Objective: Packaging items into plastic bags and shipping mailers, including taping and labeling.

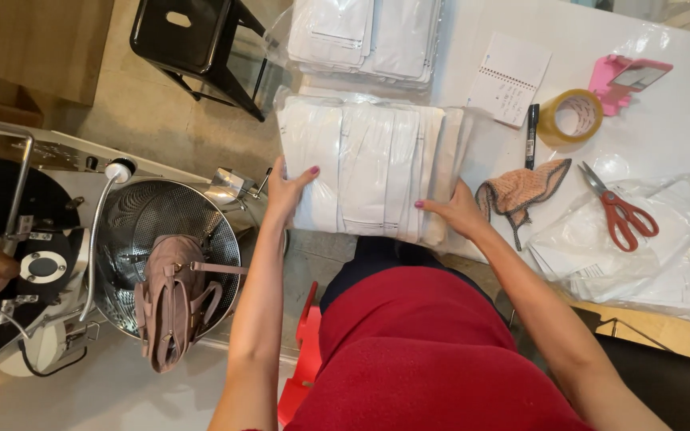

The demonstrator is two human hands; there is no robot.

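Note:
A thick stack of white flat pouches in clear plastic wrap lies at the near edge of the white table. My left hand grips the stack's left end, thumb on top. My right hand holds the stack's near right corner, thumb pressed on the front edge. The stack hangs partly over the table's edge above my lap.
Behind it lies another wrapped stack of pouches. To the right are a notepad, black marker, tape roll, pink holder, peach cloth, red scissors and loose plastic bags. At left, a metal machine's sieve tray holds a handbag; a black stool stands beyond.

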